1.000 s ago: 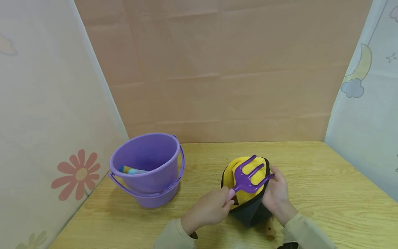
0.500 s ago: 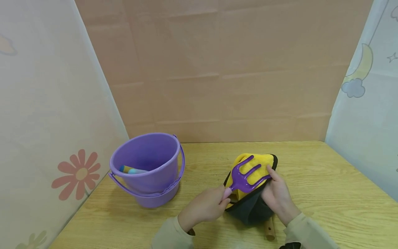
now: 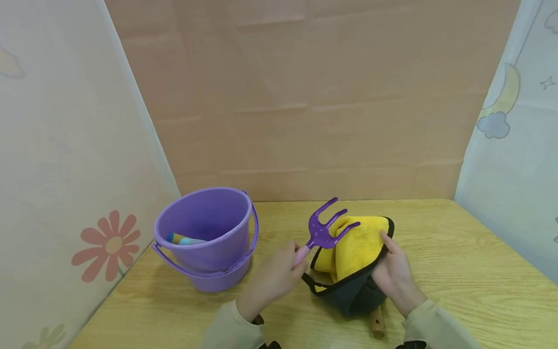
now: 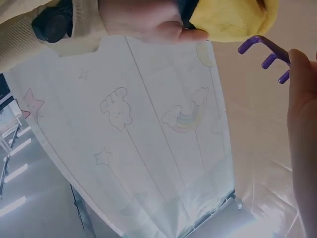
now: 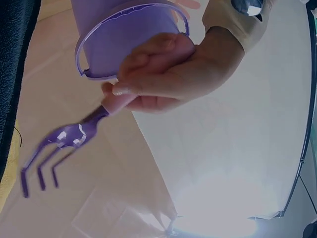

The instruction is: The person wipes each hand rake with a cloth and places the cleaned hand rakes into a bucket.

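My left hand (image 3: 272, 278) grips the pink handle of a small purple toy garden fork (image 3: 321, 233), its three tines pointing up and away to the right. In the right wrist view the same fork (image 5: 69, 136) hangs clear of the cloth's edge. With thumb on the yellow face, my right hand (image 3: 397, 276) holds a thick cloth (image 3: 359, 247), yellow on one side and dark grey on the other, edged in black. The cloth is folded and bunched, a black strap loop at its left. From under it pokes a round wooden handle (image 3: 377, 324); the rest is hidden.
A purple bucket (image 3: 231, 261) stands tilted-looking at the left of the wooden table (image 3: 457, 271), its handle hanging down in front. Inside lies a light-blue and yellow item (image 3: 187, 239). Brown paper (image 3: 305, 97) backs the table, with printed white sheets on both sides.
My left hand has drawn the fork up and left, off the cloth's yellow face. The right hand has spread the cloth's upper edge to the right, and its thumb now lies on the yellow side.
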`<move>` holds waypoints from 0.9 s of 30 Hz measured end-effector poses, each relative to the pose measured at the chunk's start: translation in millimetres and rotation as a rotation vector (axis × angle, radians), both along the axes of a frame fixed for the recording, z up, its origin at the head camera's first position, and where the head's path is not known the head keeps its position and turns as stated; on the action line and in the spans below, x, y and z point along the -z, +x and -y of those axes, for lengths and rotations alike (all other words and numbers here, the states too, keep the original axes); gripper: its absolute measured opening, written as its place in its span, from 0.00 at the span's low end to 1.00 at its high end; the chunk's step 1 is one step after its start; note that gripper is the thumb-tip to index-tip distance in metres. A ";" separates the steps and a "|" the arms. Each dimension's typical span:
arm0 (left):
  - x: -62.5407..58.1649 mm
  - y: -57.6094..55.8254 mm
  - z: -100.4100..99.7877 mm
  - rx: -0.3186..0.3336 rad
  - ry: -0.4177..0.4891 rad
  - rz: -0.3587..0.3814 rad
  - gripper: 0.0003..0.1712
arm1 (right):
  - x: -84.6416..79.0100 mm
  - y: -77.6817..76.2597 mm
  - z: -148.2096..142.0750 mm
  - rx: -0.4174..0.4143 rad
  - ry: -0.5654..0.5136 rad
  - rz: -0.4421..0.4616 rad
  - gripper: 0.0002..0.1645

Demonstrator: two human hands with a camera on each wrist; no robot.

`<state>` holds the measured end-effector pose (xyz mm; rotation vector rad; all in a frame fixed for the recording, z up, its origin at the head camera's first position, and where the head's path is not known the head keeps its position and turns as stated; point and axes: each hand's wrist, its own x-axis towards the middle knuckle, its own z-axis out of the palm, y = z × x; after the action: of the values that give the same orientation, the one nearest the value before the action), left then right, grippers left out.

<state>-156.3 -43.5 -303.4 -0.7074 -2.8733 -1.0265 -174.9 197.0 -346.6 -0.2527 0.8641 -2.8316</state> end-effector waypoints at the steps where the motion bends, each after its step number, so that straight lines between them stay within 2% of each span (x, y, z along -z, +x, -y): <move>1: -2.3 0.0 2.1 -0.019 0.016 -0.012 0.11 | 1.2 0.4 -0.3 -0.006 0.000 -0.005 0.37; 2: -4.6 0.0 4.3 -0.040 0.028 -0.030 0.12 | 2.8 0.8 -0.7 -0.015 -0.013 -0.015 0.36; 5: -11.7 -0.4 11.7 -0.105 0.012 -0.157 0.10 | 6.4 2.1 -1.3 -0.043 -0.061 -0.050 0.30; 8: -16.9 -1.7 20.4 -0.186 -0.027 -0.339 0.10 | 8.9 2.8 -1.6 -0.061 -0.093 -0.068 0.23; 10: -19.2 -3.0 26.6 -0.247 -0.046 -0.452 0.13 | 9.4 3.1 -1.4 -0.057 -0.075 -0.063 0.22; 14: -22.5 -5.4 38.8 -0.395 -0.060 -0.651 0.11 | 9.4 2.9 -0.7 -0.031 -0.022 -0.023 0.23; 16: -24.2 -6.1 44.6 -0.475 -0.053 -0.722 0.10 | 9.6 2.8 -0.6 -0.028 -0.016 -0.006 0.22; 18: -26.7 -5.9 50.3 -0.537 -0.035 -0.758 0.11 | 10.0 2.9 -0.8 -0.026 -0.029 0.005 0.21; 20: -29.9 -5.4 56.3 -0.581 -0.009 -0.762 0.13 | 10.6 2.9 -1.0 -0.027 -0.040 0.003 0.20; 22: -33.8 -4.8 62.8 -0.614 0.009 -0.740 0.15 | 11.0 3.2 -1.0 -0.025 -0.044 0.004 0.19; 27: -44.7 -1.9 78.5 -0.650 0.030 -0.661 0.13 | 11.4 3.1 -1.0 -0.015 -0.016 0.023 0.19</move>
<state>-158.2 -122.0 -258.7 -0.0477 -2.2355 -0.5885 -171.8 198.0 -358.0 -0.2268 0.8324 -2.8230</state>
